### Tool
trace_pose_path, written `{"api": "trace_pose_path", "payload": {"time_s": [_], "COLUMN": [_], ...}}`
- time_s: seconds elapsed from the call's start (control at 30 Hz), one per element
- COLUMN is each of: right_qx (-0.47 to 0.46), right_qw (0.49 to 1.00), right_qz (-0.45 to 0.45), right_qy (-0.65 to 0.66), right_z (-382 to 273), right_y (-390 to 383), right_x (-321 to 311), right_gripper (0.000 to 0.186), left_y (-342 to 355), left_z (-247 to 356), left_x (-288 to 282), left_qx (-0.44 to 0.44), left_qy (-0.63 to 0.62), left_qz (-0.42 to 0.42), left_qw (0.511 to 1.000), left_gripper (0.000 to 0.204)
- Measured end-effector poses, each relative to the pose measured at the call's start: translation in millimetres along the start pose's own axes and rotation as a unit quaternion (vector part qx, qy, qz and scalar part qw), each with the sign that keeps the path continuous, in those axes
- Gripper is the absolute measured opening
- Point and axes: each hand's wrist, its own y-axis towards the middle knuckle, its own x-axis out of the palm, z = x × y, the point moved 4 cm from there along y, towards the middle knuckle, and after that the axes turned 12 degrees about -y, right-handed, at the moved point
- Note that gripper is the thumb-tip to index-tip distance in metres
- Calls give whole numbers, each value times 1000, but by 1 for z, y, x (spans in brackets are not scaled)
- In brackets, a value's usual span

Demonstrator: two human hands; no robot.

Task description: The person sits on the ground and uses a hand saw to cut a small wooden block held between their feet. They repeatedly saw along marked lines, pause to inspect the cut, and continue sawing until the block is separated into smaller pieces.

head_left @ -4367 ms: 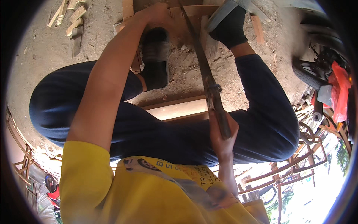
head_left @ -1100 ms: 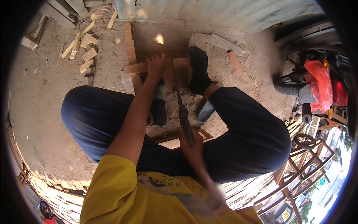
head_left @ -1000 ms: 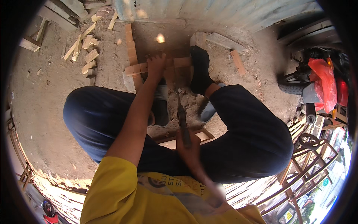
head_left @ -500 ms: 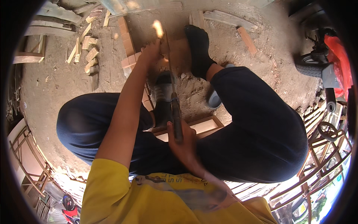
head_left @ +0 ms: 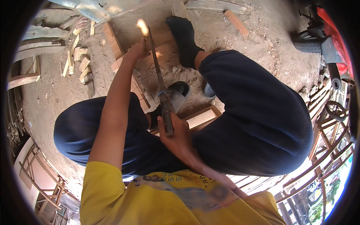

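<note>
My right hand [head_left: 176, 131] is wrapped round the handle of a machete [head_left: 156, 71]. Its long narrow blade points away from me, with the edge-on tip beside my left hand. Farther out, my left hand [head_left: 138, 50] has its fingers curled close to the blade's left side; whatever they hold is too unclear to make out. A flat brown board [head_left: 165, 48] lies on the ground just right of that hand. Reddish-brown blocks [head_left: 110, 35] run in a row along its left. My legs are bent on either side of the blade, with the right foot [head_left: 183, 39] stretched forward.
Several cut wood pieces [head_left: 84, 65] lie on the dirt at the left. A reddish wood strip [head_left: 236, 23] rests at the far right. Grey slippers [head_left: 209, 90] and a wooden frame [head_left: 202, 118] are close to my legs. A wheel [head_left: 307, 45] stands at the right.
The machete, still in my right hand, now slants with its tip farther left, and my left hand sits apart from the blade. The whole view has shifted slightly.
</note>
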Motion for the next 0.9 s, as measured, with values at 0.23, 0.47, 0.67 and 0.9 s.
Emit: {"api": "trace_pose_path", "payload": {"time_s": [0.23,0.47,0.67,0.9], "right_qx": [-40,-30,-51,-48], "right_qw": [999,998,998,999], "right_qz": [7,5,12,10], "right_qy": [-21,-46,-23,-6], "right_z": [0,1,0,0], "right_y": [1,1,-1,-1], "right_x": [-2,-2,-4,-9], "right_gripper": [21,21,20,19], "left_y": [0,-4,-15,-14], "left_z": [-15,1,7,9], "left_x": [1,-4,-3,-9], "left_qx": [13,20,10,23], "left_qy": [2,-11,6,21], "left_qz": [24,52,41,49], "left_qw": [1000,998,999,998], "left_gripper": [70,72,71,70]}}
